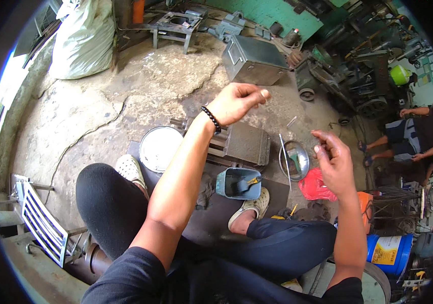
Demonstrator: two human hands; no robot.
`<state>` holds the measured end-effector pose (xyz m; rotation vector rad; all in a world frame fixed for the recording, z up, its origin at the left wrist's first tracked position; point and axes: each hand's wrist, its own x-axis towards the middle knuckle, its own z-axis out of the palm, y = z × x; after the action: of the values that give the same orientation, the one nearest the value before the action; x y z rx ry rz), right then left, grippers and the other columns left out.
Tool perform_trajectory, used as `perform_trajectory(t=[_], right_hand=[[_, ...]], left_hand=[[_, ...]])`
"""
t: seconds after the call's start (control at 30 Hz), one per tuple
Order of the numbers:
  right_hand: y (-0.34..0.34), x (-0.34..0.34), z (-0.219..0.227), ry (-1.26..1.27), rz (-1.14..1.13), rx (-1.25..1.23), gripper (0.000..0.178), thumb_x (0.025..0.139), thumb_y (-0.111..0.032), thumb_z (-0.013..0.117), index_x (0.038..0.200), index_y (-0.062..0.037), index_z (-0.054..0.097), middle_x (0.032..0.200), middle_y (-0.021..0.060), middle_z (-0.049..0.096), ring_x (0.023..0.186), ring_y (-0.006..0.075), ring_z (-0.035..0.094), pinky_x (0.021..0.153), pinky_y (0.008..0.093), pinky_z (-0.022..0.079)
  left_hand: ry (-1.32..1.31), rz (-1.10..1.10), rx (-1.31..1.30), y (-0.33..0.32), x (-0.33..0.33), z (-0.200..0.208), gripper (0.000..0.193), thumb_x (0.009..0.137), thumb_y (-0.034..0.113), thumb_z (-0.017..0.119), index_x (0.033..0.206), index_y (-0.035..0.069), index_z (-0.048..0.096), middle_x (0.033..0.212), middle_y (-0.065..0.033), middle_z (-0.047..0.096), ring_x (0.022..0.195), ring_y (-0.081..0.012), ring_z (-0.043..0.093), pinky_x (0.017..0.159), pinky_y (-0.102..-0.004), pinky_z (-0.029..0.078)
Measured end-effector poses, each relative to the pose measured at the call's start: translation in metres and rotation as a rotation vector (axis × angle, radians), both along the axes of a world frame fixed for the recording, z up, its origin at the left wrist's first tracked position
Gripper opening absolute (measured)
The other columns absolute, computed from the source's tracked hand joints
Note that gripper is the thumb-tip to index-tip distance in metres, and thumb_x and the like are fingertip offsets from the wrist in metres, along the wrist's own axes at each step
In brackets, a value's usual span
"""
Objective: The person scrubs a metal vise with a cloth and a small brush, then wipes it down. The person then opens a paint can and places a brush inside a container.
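Observation:
My left hand (pixel 238 104), with a dark bead bracelet at the wrist, is raised over a grey metal vise-like block (pixel 247 144). Its fingers are curled and pressed toward the thumb; whatever lies between them, if anything, I cannot make out. My right hand (pixel 335 164) hovers above a red plastic bag (pixel 314 186), index finger and thumb apart and nothing visible between them. Left of it, a thin pale rod (pixel 284 159) crosses the edge of a shiny metal bowl (pixel 300 158). A blue-grey tub (pixel 229 183) with a yellow-handled tool (pixel 253 180) inside stands between my feet.
A round container with white contents (pixel 159 147) sits by my left foot. Farther off are a grey metal box (pixel 257 58), a small metal stand (pixel 176 30) and a white sack (pixel 85 43). Machinery (pixel 368 81), another person (pixel 419 134) and a blue bucket (pixel 404 253) are at right.

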<state>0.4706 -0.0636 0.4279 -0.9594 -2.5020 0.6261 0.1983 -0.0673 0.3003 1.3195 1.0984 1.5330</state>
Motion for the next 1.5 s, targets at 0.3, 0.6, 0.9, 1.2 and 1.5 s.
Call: perform_trajectory(t=[0.3,0.6,0.9,1.2,1.5], right_hand=[[-0.036,-0.012,0.018,-0.06,-0.008,0.204,0.027,0.087,0.007,0.055,0.113,0.0044,0.062,0.104,0.014,0.064,0.091,0.0181,0.061,0.081,0.0286,0.048],[-0.039,0.0,0.016,-0.029,-0.053,0.2,0.028,0.087,0.006,0.055,0.114,0.0042,0.062,0.103,0.0126,0.065,0.087,0.0154,0.059,0.079,0.0278,0.048],[-0.04,-0.012,0.004,0.008,-0.054,0.166,0.03,0.085,0.006,0.054,0.113,0.0049,0.062,0.103,0.0187,0.066,0.097,0.0302,0.065,0.087,0.0353,0.049],[-0.038,-0.012,0.0,-0.018,-0.087,0.127,0.029,0.087,0.004,0.055,0.115,0.0048,0.062,0.106,0.0174,0.066,0.097,0.0267,0.064,0.087,0.0335,0.048],[-0.021,-0.009,-0.049,0.018,-0.177,-0.188,0.032,0.091,-0.004,0.058,0.122,0.0033,0.059,0.106,0.0132,0.066,0.095,0.02,0.064,0.086,0.0315,0.05]], left_hand=[[0.326,-0.16,0.112,-0.038,0.035,0.059,0.037,0.091,0.032,0.071,0.098,-0.004,0.071,0.085,-0.0056,0.072,0.078,-0.0128,0.062,0.072,-0.031,0.051],[0.18,0.139,-0.052,-0.054,-0.024,0.057,0.04,0.096,0.037,0.064,0.084,-0.001,0.07,0.072,-0.0025,0.064,0.066,-0.0084,0.054,0.06,-0.0274,0.045],[0.269,-0.19,0.116,-0.046,0.029,0.045,0.039,0.094,0.035,0.067,0.091,-0.004,0.07,0.075,-0.0057,0.067,0.073,-0.0123,0.06,0.069,-0.0301,0.05],[0.166,-0.178,0.009,-0.042,0.008,0.04,0.037,0.092,0.035,0.069,0.097,-0.002,0.071,0.084,-0.0063,0.071,0.079,-0.0125,0.062,0.073,-0.029,0.05],[-0.058,0.229,-0.051,-0.031,-0.04,-0.006,0.035,0.095,0.032,0.063,0.087,-0.001,0.072,0.079,-0.0043,0.069,0.074,-0.012,0.06,0.068,-0.0281,0.048]])
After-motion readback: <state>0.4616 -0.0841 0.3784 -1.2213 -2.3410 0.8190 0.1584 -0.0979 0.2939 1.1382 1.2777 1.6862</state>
